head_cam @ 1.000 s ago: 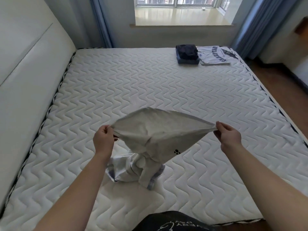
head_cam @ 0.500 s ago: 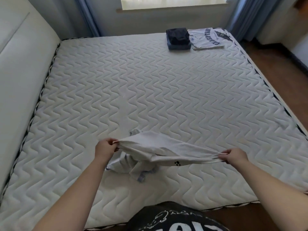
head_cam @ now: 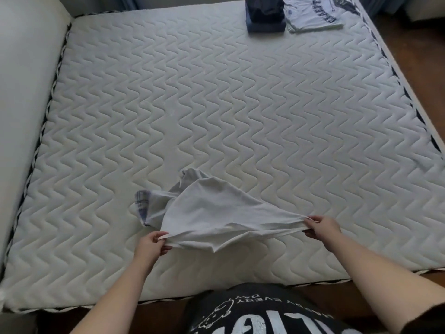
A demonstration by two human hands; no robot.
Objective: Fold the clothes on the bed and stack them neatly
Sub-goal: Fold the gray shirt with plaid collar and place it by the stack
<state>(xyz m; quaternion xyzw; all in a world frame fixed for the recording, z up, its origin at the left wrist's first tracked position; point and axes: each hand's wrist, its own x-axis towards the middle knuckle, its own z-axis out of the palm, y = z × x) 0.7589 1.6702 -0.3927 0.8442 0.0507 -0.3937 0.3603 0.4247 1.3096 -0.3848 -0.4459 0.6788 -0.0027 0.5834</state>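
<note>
Low over the near part of the mattress (head_cam: 216, 104) lay a white garment (head_cam: 212, 213), its hem stretched taut between two hands while the rest spread flat on the quilted surface. At its far left end a plaid-trimmed part (head_cam: 142, 203) was bunched beside a rumpled peak of cloth. The left hand (head_cam: 151, 244) pinched the hem's left corner between thumb and curled fingers; the right hand (head_cam: 322, 227) pinched the opposite corner the same way, both just above the bedding. Well apart, at the far edge of the bed, sat a folded dark pile (head_cam: 265, 15), and just beside it on the right a folded white printed shirt (head_cam: 313, 13). A padded headboard (head_cam: 26, 92) ran along the left side. The person's dark printed top (head_cam: 260, 314) filled the bottom edge.
</note>
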